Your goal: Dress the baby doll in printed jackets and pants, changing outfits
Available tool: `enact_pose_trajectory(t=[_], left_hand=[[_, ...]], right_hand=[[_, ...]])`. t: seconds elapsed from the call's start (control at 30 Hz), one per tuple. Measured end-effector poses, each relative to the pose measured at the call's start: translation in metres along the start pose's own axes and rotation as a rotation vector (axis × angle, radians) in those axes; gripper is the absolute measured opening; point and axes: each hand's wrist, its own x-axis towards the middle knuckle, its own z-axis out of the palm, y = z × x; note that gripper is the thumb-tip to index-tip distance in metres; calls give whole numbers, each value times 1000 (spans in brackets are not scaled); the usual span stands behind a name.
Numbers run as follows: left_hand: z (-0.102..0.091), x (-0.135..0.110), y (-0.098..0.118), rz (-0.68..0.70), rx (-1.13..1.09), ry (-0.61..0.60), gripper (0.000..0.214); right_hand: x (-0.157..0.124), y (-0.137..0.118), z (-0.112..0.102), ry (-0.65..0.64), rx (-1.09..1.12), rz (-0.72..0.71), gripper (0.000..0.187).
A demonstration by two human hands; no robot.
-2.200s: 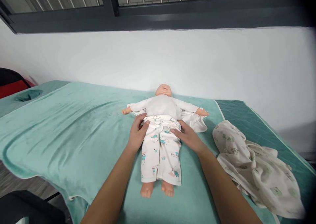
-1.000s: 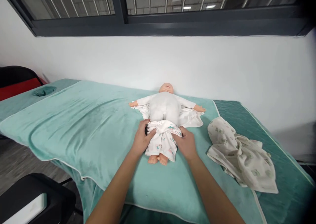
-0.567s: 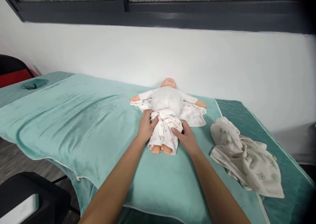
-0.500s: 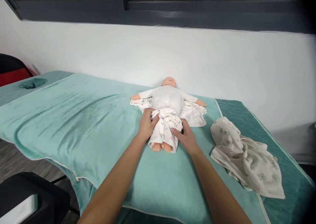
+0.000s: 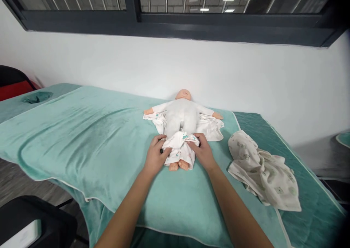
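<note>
A baby doll (image 5: 182, 113) with a white cloth body lies on its back, head toward the wall and arms spread. White printed baby pants (image 5: 180, 151) are bunched around its lower legs, and its bare feet stick out of the cuffs. My left hand (image 5: 157, 153) grips the waistband on the left side, thumb on top. On the right side my right hand (image 5: 201, 149) pinches the same waistband. Beneath the doll's arms and back a printed baby shirt (image 5: 212, 127) is spread open.
A crumpled white printed cloth (image 5: 265, 171) lies at the right of the bed (image 5: 90, 142), which has a green cover. A black chair (image 5: 38, 219) with a white device (image 5: 23, 235) on it stands at the lower left. Behind the bed are the wall and a barred window (image 5: 175, 22).
Both hands have drawn the pants down from the doll's hips to its lower legs, baring the white thighs. The camera view has tilted up slightly.
</note>
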Motion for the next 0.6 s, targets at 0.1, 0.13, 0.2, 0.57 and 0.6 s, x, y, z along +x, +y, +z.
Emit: enact_pose_trajectory(t=[0.1,0.13,0.2,0.57,0.6], left_hand=[[-3,-11,-1,0,16,-10,15],[-2,-11,-1,-4,22,-12,16],[-1,-9,-1,-11,36,-14,15],[2,-5,-8,44,6,6,29],[2,-5,-8,41,0,11,29]], right_hand=[[-1,-2,1,-6,30,51,33],[-2,-3,0,-9,26,60,32],[-7,-8,-2,-18,-5,68,28],[-87,-34,-2,-183,-159,-14,67],[-88,-33,0,-161,-199,-26,67]])
